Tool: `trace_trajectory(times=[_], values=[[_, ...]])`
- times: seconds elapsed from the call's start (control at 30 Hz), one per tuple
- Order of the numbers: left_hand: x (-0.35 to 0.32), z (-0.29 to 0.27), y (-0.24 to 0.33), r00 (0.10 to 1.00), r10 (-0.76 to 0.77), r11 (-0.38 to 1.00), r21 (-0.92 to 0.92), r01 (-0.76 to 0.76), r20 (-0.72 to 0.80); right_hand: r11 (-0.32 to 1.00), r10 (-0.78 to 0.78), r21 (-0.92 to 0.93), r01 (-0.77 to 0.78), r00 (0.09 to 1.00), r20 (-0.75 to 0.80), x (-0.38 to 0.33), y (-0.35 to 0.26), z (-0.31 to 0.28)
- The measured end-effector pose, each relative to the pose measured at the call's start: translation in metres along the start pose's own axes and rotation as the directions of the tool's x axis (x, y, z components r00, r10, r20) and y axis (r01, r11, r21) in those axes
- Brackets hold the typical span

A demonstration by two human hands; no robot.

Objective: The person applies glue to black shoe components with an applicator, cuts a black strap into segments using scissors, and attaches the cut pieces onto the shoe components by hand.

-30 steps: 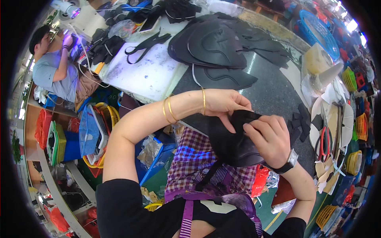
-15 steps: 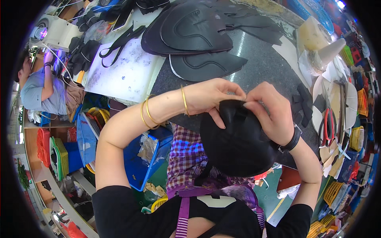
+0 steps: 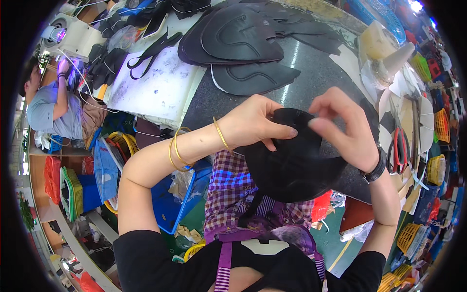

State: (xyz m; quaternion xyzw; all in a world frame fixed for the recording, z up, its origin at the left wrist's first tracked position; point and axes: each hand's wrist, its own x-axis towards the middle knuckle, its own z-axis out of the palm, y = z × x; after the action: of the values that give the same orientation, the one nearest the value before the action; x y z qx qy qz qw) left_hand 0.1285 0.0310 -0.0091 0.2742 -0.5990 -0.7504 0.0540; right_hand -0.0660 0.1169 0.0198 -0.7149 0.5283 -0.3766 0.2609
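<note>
Dark, speckled and littered with cut material, a work table (image 3: 316, 80) is stretching across a crowded workshop, where a co-worker (image 3: 53, 109) is sitting at the far left. At the table's near edge, in front of a checked apron (image 3: 224, 194), a soft black piece (image 3: 292, 170) is hanging from the person's left hand (image 3: 258, 122), which is pinching its upper edge with the thumb laid on top. The right hand (image 3: 348, 129) is hovering at the piece's upper right, thumb and forefinger standing apart; whether its thumb is touching the material, one cannot tell.

Good handling, it seems, is calling for a firm left pinch close to the spot being worked, a light right fingertip grip, and a top edge lying flat, since thin dark material is likely to be creasing or slipping.

By count, two hands are sharing one black piece. Three gold bangles (image 3: 220, 135) are circling the left forearm; one watch (image 3: 375, 169) is strapping the right wrist. One pair of red-handled scissors (image 3: 400, 152) is lying at right. One grooved panel (image 3: 255, 79) is resting before a dark stack (image 3: 238, 36), its layers overlapping too closely for counting.
</note>
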Motion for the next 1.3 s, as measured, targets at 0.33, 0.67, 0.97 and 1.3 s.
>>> trace_trajectory(times=[0.33,0.67,0.97,1.3], values=[[0.001,0.005,-0.007,1.0,0.003,0.993,0.119,-0.003,-0.001,0.996,0.085,-0.051,-0.079,0.988,0.128,0.012,0.006,-0.006],[0.002,0.003,-0.004,0.998,-0.046,0.993,0.108,0.042,0.039,0.903,0.367,0.124,-0.41,0.889,0.273,0.02,0.01,-0.006],[0.0,0.005,-0.003,0.996,-0.088,0.99,0.114,0.086,0.007,0.905,0.361,0.107,-0.412,0.876,0.319,0.02,0.017,-0.006],[-0.001,0.007,0.004,0.998,-0.046,0.996,0.076,0.042,0.046,0.921,0.272,0.194,-0.337,0.915,0.297,0.018,0.019,-0.007]])
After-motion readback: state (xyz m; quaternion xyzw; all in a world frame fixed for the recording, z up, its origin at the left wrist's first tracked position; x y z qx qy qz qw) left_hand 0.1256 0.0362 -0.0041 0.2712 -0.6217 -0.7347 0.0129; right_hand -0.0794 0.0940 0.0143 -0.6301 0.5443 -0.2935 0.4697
